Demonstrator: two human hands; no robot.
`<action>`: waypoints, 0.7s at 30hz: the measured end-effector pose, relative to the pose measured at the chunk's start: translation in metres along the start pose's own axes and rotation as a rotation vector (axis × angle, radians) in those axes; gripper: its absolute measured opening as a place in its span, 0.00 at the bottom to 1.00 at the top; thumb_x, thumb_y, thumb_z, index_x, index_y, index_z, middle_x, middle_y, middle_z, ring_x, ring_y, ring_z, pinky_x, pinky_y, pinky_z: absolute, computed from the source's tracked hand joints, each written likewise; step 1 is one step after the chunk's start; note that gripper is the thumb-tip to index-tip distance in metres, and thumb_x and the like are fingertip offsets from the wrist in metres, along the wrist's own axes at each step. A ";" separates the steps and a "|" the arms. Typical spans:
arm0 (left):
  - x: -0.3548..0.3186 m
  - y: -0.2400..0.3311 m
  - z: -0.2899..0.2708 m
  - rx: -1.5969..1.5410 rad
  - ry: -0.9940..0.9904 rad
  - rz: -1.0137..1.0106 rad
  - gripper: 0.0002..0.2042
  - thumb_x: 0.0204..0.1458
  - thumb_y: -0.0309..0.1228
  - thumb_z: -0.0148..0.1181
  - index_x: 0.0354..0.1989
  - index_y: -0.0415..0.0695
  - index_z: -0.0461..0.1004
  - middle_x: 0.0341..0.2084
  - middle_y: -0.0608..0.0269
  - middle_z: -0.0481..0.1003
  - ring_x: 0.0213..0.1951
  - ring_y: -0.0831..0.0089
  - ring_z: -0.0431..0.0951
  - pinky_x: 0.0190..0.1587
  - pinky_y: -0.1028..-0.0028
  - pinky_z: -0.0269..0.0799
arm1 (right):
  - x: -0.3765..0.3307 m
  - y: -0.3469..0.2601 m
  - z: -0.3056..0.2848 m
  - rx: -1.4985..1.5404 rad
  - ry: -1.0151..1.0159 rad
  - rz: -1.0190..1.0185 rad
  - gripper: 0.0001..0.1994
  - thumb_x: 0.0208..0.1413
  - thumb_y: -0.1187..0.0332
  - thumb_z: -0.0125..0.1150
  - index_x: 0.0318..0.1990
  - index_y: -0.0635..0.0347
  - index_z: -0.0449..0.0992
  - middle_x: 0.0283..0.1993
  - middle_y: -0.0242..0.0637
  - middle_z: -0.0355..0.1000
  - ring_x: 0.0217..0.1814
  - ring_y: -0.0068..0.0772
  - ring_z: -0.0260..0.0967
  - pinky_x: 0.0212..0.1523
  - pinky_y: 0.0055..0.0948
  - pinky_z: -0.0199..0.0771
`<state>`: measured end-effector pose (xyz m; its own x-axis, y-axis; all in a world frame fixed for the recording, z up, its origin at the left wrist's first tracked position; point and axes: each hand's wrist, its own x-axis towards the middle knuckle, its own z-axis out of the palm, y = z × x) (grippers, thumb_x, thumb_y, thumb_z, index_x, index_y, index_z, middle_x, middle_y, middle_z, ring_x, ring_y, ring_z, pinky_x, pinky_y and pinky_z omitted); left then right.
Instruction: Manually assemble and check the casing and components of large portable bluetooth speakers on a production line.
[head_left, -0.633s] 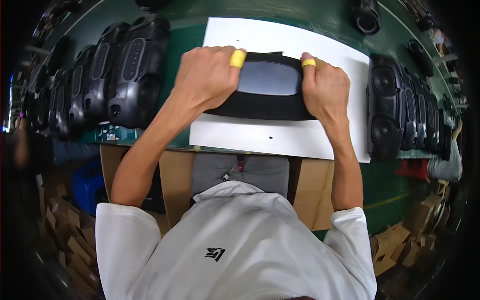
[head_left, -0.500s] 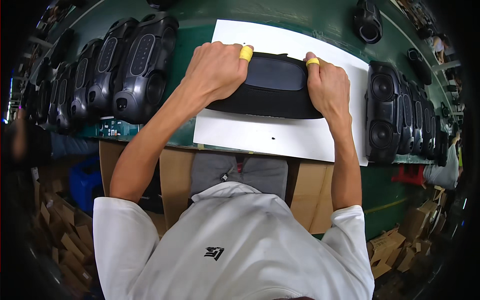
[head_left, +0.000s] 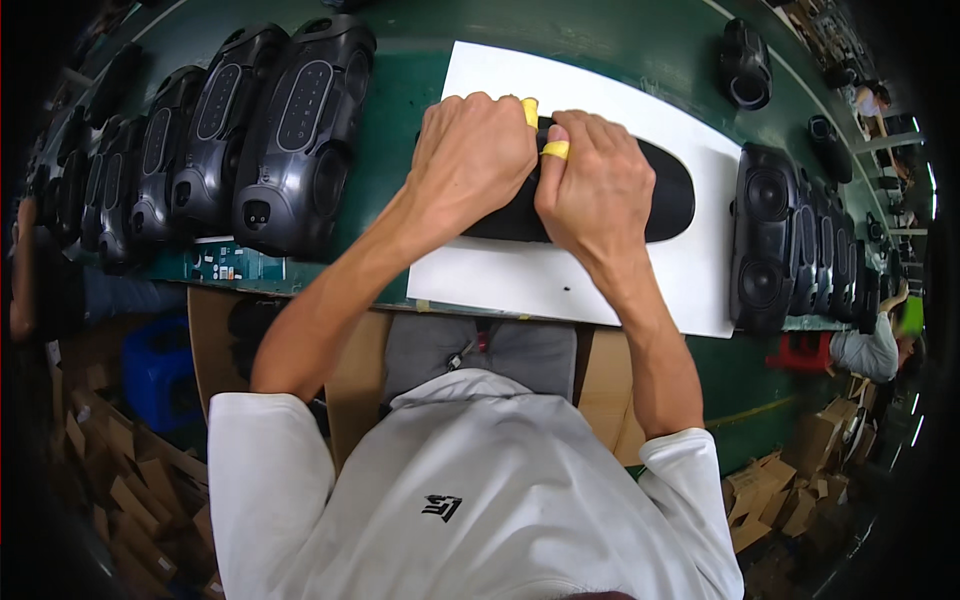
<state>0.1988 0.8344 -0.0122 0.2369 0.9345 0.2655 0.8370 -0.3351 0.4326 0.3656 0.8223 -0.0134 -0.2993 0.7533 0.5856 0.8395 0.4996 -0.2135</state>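
Note:
A long black speaker cover [head_left: 670, 192] with rounded ends lies on a white sheet [head_left: 655, 290] on the bench. My left hand [head_left: 475, 155] is closed over its left half, knuckles up. Close beside it, my right hand [head_left: 598, 185] is curled onto the cover's middle, and the two thumbs nearly meet. Yellow tape wraps both thumbs. The hands hide most of the cover's dark central panel, and the fingertips are out of sight behind its far edge. A small black speck [head_left: 567, 289] sits on the sheet near its front edge.
Several dark portable speakers [head_left: 305, 140] stand in a row on the left of the green bench. Another row of speakers [head_left: 765, 235] is at the right. One speaker [head_left: 746, 65] stands at the far right. Below are a blue stool [head_left: 160, 370] and cardboard pieces [head_left: 140, 500].
My right hand has moved left from the cover's right end to its middle, uncovering that end. My left hand has shifted slightly right in view. Both thumbs are now close together.

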 end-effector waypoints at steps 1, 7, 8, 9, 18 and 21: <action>-0.003 0.001 0.004 0.051 0.059 0.042 0.19 0.67 0.35 0.53 0.29 0.33 0.80 0.24 0.34 0.79 0.29 0.34 0.81 0.35 0.45 0.78 | -0.002 0.005 0.000 -0.008 0.047 -0.038 0.12 0.65 0.68 0.59 0.45 0.66 0.85 0.46 0.49 0.85 0.51 0.54 0.82 0.58 0.45 0.80; -0.004 -0.005 -0.002 -0.006 -0.001 0.028 0.14 0.65 0.33 0.53 0.43 0.36 0.82 0.35 0.38 0.83 0.38 0.36 0.83 0.44 0.46 0.78 | -0.005 0.008 0.008 0.063 0.094 -0.079 0.13 0.63 0.66 0.62 0.44 0.69 0.83 0.46 0.51 0.84 0.50 0.53 0.81 0.61 0.47 0.75; -0.004 -0.009 -0.007 -0.048 0.016 0.038 0.15 0.66 0.31 0.52 0.48 0.36 0.83 0.39 0.39 0.84 0.42 0.37 0.84 0.48 0.48 0.78 | -0.004 0.012 0.005 0.095 0.066 -0.096 0.13 0.64 0.65 0.63 0.45 0.69 0.83 0.47 0.51 0.84 0.52 0.53 0.80 0.63 0.48 0.74; -0.013 -0.013 -0.014 -0.230 0.065 0.040 0.17 0.68 0.34 0.56 0.58 0.38 0.81 0.49 0.40 0.83 0.51 0.39 0.83 0.55 0.52 0.77 | -0.007 0.020 0.001 0.132 0.119 -0.105 0.14 0.66 0.63 0.63 0.47 0.68 0.83 0.50 0.51 0.83 0.56 0.54 0.79 0.66 0.51 0.70; -0.063 -0.070 0.041 -0.905 0.319 -0.222 0.24 0.79 0.46 0.46 0.60 0.37 0.79 0.48 0.59 0.83 0.50 0.70 0.81 0.59 0.72 0.74 | -0.110 0.121 -0.045 1.021 -0.056 0.479 0.52 0.59 0.64 0.79 0.84 0.60 0.50 0.72 0.59 0.68 0.76 0.48 0.68 0.77 0.41 0.66; -0.033 -0.054 0.032 -1.127 0.224 -0.387 0.38 0.77 0.63 0.33 0.60 0.39 0.78 0.46 0.57 0.83 0.46 0.72 0.82 0.53 0.71 0.78 | -0.088 0.159 -0.046 0.648 -0.123 0.604 0.48 0.61 0.51 0.78 0.81 0.64 0.58 0.43 0.48 0.83 0.43 0.28 0.80 0.43 0.27 0.80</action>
<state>0.1612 0.8251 -0.0720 -0.1182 0.9919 0.0473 -0.0918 -0.0583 0.9941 0.5461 0.8154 -0.0627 0.0333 0.9882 0.1497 0.4596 0.1179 -0.8803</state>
